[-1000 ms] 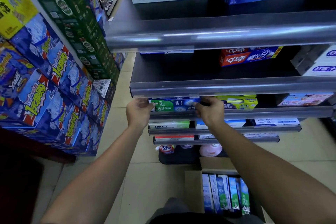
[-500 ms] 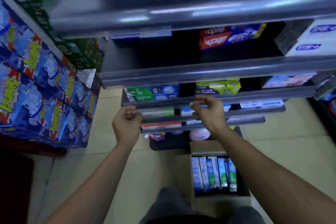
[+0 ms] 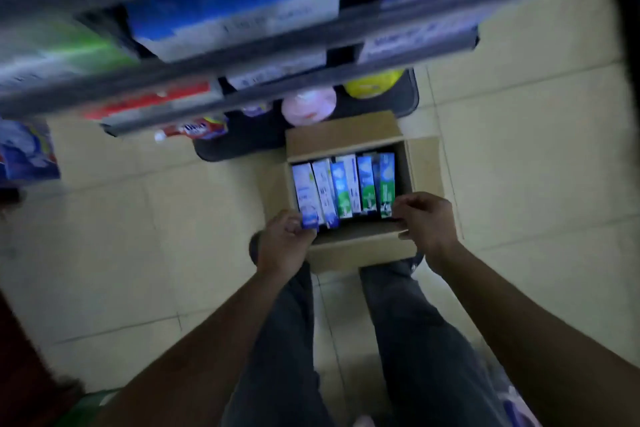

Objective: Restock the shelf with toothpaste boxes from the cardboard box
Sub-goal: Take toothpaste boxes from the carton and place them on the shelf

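View from the head camera, looking steeply down. A cardboard box (image 3: 360, 251) stands open on the tiled floor (image 3: 138, 253) at the foot of the shelf (image 3: 242, 80), just ahead of the person's legs (image 3: 408, 340). Inside it, toothpaste boxes (image 3: 346, 189) stand on end in a row, blue, white and green, packed side by side. The left hand (image 3: 284, 243) sits at the near left corner of the box, fingers curled around the lower end of the leftmost toothpaste box (image 3: 304, 196); the grip looks closed on it, though blur softens the detail. The right hand (image 3: 427, 218) is at the near right corner, fingers bent, with the fingertips touching the near ends of the rightmost boxes; whether it grasps one or only rests there cannot be told. The shelf tiers fill the top of the frame, heavily blurred, carrying more boxed goods. Beneath the lowest tier lie a pink round pack (image 3: 308, 106) and a yellow one (image 3: 374, 83).
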